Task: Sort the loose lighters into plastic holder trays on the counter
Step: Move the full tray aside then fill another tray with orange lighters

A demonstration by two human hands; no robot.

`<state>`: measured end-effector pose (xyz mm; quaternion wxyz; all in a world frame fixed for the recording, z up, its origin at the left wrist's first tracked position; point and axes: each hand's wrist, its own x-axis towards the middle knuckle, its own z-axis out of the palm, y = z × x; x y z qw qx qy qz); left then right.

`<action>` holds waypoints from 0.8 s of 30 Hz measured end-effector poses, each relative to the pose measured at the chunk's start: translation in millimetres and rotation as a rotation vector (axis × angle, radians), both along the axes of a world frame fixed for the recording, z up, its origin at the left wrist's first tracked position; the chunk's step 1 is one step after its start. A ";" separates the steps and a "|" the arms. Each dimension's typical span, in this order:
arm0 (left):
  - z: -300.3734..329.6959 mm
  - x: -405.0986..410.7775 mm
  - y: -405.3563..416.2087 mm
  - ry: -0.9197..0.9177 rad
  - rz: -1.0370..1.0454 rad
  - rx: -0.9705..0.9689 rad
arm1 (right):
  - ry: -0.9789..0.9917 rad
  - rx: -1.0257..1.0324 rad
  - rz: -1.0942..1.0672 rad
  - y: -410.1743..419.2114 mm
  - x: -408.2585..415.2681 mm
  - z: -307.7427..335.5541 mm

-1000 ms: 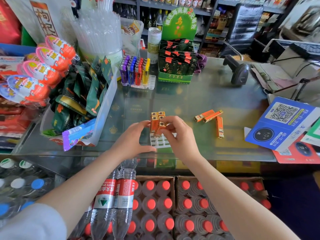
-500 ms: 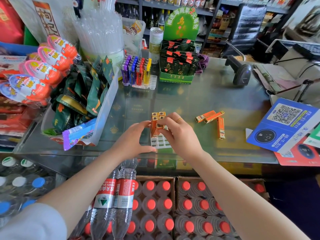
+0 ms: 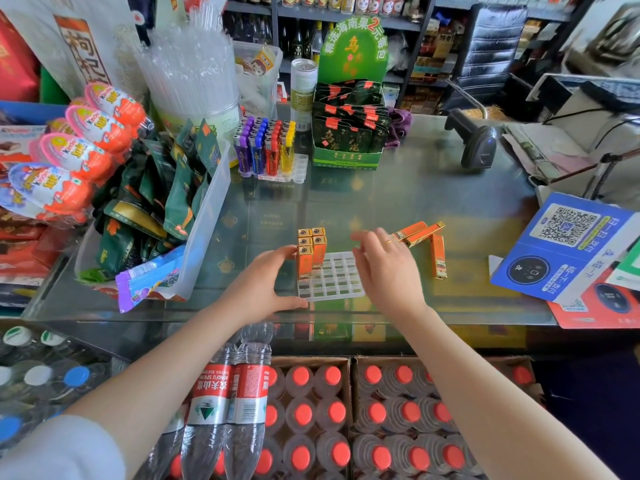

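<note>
A clear plastic holder tray lies on the glass counter near its front edge. Several orange lighters stand upright in its far left corner. My left hand rests at the tray's left side, fingertips touching the standing lighters and thumb against the tray's near left corner. My right hand hovers over the tray's right side, fingers spread, holding nothing. Three loose orange lighters lie on the glass just right of that hand, one of them pointing toward me.
A second tray with coloured lighters stands at the back. A clear bin of snack packets is on the left, a green tea box behind, a barcode scanner and QR payment signs on the right. Water bottles fill the space below.
My right hand has let go of the lighter it was setting in the tray and moved right, opening. The tray's empty cells now show. My left hand stays put.
</note>
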<state>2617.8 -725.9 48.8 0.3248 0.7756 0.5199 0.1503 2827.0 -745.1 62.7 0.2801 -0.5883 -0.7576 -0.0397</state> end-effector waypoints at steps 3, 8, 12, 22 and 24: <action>4.2 4.7 0.1 0.005 -0.010 -0.006 | -0.104 -0.152 -0.251 8.5 31.5 -10.2; 7.6 15.0 0.5 0.024 -0.009 -0.014 | -0.328 -0.238 -0.264 17.0 61.5 -10.9; 6.7 18.3 1.7 0.010 0.016 -0.029 | -0.403 -0.330 -0.229 30.8 62.6 -6.6; 8.0 7.9 0.5 0.020 0.024 0.001 | -0.254 -0.367 0.236 41.2 47.9 -18.0; 6.1 1.2 -2.4 0.028 0.009 -0.001 | -0.133 -0.335 0.212 31.3 45.3 -20.6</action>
